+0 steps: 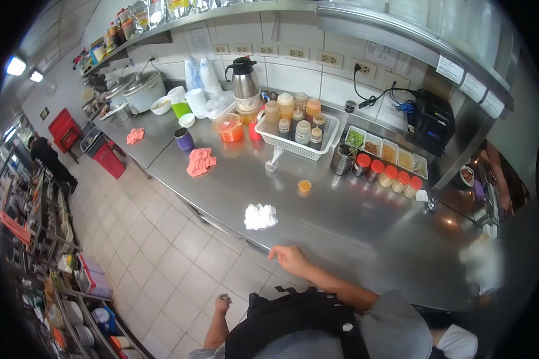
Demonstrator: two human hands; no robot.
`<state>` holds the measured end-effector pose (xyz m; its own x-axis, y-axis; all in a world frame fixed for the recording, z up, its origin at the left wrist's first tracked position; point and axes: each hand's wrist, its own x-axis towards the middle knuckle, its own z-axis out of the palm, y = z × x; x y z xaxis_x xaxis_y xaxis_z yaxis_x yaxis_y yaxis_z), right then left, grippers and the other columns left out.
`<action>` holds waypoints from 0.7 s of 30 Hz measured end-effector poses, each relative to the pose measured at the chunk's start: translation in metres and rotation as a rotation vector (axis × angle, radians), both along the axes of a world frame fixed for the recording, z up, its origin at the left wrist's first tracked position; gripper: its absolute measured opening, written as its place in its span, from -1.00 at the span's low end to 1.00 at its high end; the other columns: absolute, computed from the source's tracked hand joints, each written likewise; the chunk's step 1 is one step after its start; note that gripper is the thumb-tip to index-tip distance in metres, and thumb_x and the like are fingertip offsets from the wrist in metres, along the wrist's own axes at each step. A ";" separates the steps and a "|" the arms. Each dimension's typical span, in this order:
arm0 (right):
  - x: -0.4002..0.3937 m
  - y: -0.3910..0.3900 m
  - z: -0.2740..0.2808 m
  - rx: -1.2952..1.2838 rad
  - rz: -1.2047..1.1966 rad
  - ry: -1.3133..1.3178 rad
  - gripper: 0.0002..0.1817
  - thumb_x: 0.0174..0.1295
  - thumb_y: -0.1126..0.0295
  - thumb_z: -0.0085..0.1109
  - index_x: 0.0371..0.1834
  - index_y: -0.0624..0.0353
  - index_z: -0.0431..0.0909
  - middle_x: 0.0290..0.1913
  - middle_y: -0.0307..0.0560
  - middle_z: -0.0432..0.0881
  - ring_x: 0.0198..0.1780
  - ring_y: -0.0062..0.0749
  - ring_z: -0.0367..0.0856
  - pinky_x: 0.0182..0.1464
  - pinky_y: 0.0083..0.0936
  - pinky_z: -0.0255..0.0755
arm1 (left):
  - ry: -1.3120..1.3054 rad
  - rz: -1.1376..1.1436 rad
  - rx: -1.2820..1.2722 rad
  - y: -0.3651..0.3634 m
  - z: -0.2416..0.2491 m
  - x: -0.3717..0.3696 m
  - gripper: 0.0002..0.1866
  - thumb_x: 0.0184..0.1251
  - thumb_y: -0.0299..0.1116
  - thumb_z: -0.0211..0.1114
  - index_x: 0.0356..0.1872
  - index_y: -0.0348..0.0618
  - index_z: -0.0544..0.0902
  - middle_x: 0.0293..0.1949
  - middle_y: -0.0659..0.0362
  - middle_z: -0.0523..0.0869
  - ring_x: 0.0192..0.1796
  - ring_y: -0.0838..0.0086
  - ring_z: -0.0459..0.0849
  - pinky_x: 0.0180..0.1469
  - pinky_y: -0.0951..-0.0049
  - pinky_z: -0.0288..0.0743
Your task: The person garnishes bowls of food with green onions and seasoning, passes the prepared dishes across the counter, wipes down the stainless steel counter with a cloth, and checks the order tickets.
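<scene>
My right hand is over the front edge of the steel counter, its fingers loosely bent, the index finger pointing left, and nothing held. Just beyond it lies a crumpled white tissue or cloth. Low on the left, away from the counter, my left hand hangs over the tiled floor with fingers curled in; no object shows in it. Farther back on the counter are a small cup of orange sauce and a small clear cup with white paper or plastic.
Sauce bottles fill a white basket. Red-lidded jars and topping trays stand right of it. Pink cloths, a purple cup and a thermos are leftward. Another person stands far left; another person's arm shows right.
</scene>
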<state>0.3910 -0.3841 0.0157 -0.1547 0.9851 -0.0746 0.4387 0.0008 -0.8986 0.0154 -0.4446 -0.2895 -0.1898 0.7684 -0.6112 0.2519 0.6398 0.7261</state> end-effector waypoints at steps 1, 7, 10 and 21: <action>-0.018 0.000 -0.005 0.062 0.044 -0.021 -0.84 0.02 0.50 0.05 -0.32 0.11 0.58 -0.52 -0.02 0.59 -0.47 -0.05 0.57 -0.37 -0.21 0.40 | 0.154 -0.081 0.090 0.020 -0.001 -0.009 -0.71 0.21 -0.51 0.12 -0.03 -0.29 0.57 -0.37 0.06 0.70 -0.38 0.40 0.70 -0.37 0.46 0.55; -0.113 -0.015 -0.016 0.191 0.343 -0.145 -0.94 0.00 0.45 0.02 -0.45 0.04 0.48 -0.59 -0.01 0.56 -0.49 0.02 0.56 -0.44 -0.17 0.35 | -0.005 -0.171 0.163 0.063 -0.009 -0.025 -0.71 0.33 -0.40 0.14 0.04 -0.25 0.54 -0.29 0.07 0.71 -0.33 0.45 0.70 -0.40 0.50 0.49; -0.133 -0.020 -0.008 0.178 0.383 -0.160 -0.96 -0.03 0.44 0.03 -0.48 0.07 0.42 -0.61 0.00 0.53 -0.49 0.05 0.55 -0.45 -0.16 0.34 | -0.042 -0.234 -0.022 0.034 -0.014 -0.028 -0.71 0.34 -0.29 0.08 -0.10 -0.29 0.61 -0.43 0.12 0.71 -0.40 0.43 0.67 -0.31 0.46 0.55; -0.087 -0.050 -0.029 0.129 -0.001 -0.169 -0.98 0.01 0.44 -0.01 -0.49 0.09 0.41 -0.55 0.00 0.53 -0.44 0.03 0.53 -0.41 -0.15 0.31 | 0.387 -0.788 0.057 0.041 0.010 -0.063 -0.77 0.22 -0.45 0.12 -0.15 -0.29 0.61 -0.47 0.06 0.68 -0.48 0.42 0.64 -0.45 0.46 0.52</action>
